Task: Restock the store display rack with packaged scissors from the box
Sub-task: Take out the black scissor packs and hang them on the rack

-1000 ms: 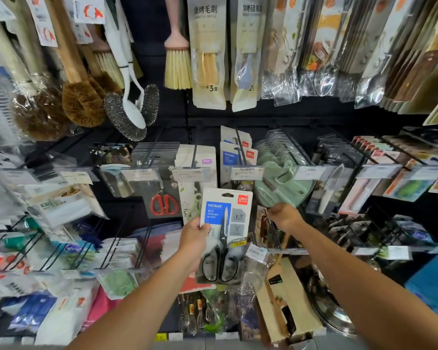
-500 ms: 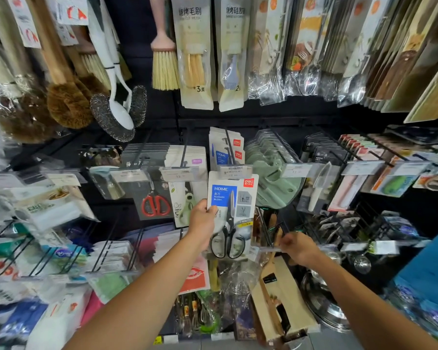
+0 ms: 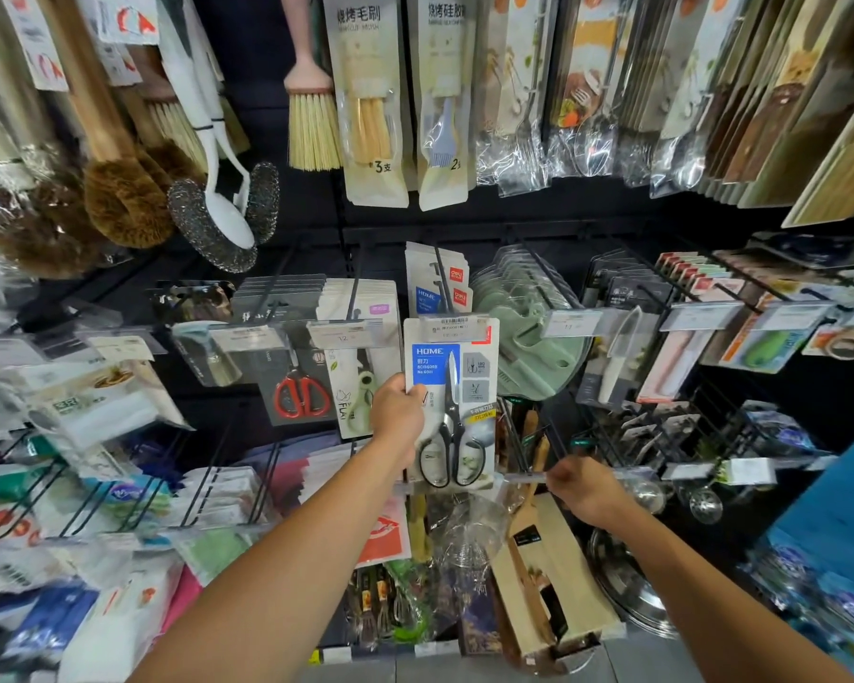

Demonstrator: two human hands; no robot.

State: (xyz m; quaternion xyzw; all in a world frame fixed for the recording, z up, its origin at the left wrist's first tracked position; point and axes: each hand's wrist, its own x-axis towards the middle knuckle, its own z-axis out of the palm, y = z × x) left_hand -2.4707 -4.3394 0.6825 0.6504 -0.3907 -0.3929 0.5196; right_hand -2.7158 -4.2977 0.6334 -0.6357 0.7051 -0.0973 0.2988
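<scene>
The left hand (image 3: pixel 398 411) pinches the left edge of the scissors pack (image 3: pixel 457 386), held upright at the front tip of the hook (image 3: pixel 442 281), in the middle of the rack (image 3: pixel 316 224). It looks light and stiff but bottom-heavy with steel, so a grip nearer the top should steer better. The right hand (image 3: pixel 583 490) curls by a clear tag strip (image 3: pixel 523 478); whether it grips, I cannot tell.
</scene>
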